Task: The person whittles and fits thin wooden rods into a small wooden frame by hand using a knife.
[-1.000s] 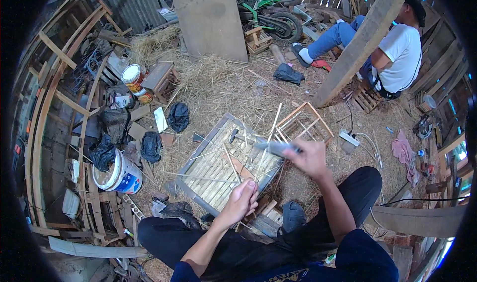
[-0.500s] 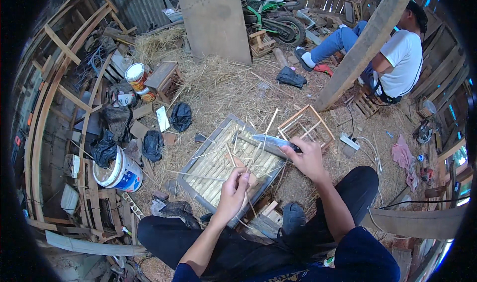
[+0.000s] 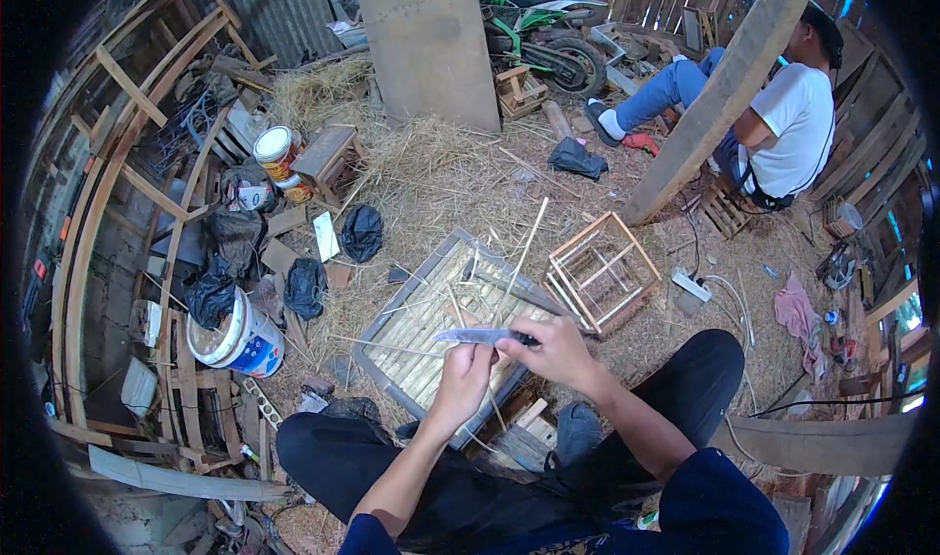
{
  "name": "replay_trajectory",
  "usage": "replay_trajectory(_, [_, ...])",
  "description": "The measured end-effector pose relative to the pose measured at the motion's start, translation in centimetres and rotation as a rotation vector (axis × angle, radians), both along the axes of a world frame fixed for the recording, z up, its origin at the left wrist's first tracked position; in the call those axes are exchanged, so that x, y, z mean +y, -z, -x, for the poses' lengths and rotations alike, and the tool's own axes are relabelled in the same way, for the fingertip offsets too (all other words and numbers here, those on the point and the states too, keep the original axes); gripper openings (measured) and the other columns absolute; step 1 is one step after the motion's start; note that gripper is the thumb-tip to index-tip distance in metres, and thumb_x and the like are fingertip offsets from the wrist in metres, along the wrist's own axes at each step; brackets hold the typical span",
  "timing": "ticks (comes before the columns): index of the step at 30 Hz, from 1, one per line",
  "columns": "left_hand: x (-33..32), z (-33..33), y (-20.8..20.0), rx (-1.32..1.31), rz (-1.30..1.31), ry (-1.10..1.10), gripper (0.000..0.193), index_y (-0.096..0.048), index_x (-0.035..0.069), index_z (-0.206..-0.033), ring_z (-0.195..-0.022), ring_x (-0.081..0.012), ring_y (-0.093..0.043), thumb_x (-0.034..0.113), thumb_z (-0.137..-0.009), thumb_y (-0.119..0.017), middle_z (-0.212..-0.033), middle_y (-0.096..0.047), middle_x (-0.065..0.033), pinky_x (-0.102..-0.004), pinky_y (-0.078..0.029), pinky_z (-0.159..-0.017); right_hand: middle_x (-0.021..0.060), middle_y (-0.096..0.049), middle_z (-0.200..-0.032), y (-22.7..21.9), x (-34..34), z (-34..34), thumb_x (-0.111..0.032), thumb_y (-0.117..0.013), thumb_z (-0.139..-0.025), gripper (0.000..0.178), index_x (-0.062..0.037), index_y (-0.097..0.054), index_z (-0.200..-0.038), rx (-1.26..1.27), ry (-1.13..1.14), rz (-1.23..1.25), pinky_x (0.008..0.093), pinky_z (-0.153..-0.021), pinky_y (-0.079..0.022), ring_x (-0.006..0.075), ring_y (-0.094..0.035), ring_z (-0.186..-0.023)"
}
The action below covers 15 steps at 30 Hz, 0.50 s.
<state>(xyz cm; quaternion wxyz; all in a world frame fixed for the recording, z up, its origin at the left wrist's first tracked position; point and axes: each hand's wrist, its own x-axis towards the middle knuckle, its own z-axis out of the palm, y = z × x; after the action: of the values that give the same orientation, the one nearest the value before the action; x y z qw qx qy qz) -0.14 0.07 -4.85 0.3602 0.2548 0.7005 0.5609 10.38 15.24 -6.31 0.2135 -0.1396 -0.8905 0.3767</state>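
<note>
Knife (image 3: 482, 336) gripped in right hand (image 3: 556, 349), left hand (image 3: 462, 377) fingers pinching thin bamboo strip (image 3: 517, 261) against blade, woven panel (image 3: 441, 332) beneath.

Wearer: dark navy top, short sleeves ending above the elbows; forearms bare. Black trousers, plain, loose over both legs. Left hand (image 3: 462, 377) and right hand (image 3: 556, 347) bare: no gloves, rings, watch or wristband visible. Feet hidden from view.
</note>
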Motion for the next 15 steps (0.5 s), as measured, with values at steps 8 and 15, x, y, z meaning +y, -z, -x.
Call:
replay_trajectory(8, [0.5,-0.3,0.2,0.161,-0.181,0.249,0.016,-0.052,0.009,-0.104,-0.060,-0.0035,-0.038,0.023,-0.107,-0.044,-0.075,-0.044,0.0046,-0.0217,-0.031,-0.051,0.0108,-0.059,-0.057,-0.9,1.0,-1.7,-0.041,-0.077,-0.083,0.035,-0.0084,-0.067,-0.078,0.017,-0.087,-0.062,0.0387,-0.047,-0.044,0.0296,-0.061,-0.051])
replay_trajectory(15, [0.6,-2.0,-0.1,-0.022,-0.070,0.243,0.018,-0.051,0.009,-0.109,-0.060,-0.0036,-0.037,0.025,-0.107,-0.043,-0.075,-0.042,0.0046,-0.0223,-0.031,-0.052,0.0072,-0.055,-0.051,-1.0,2.3,-2.7,-0.047,-0.079,-0.079,0.039,-0.0098,-0.068,-0.075,0.052,-0.092,-0.145,0.0361,-0.043,-0.040,0.0244,-0.057,-0.044])
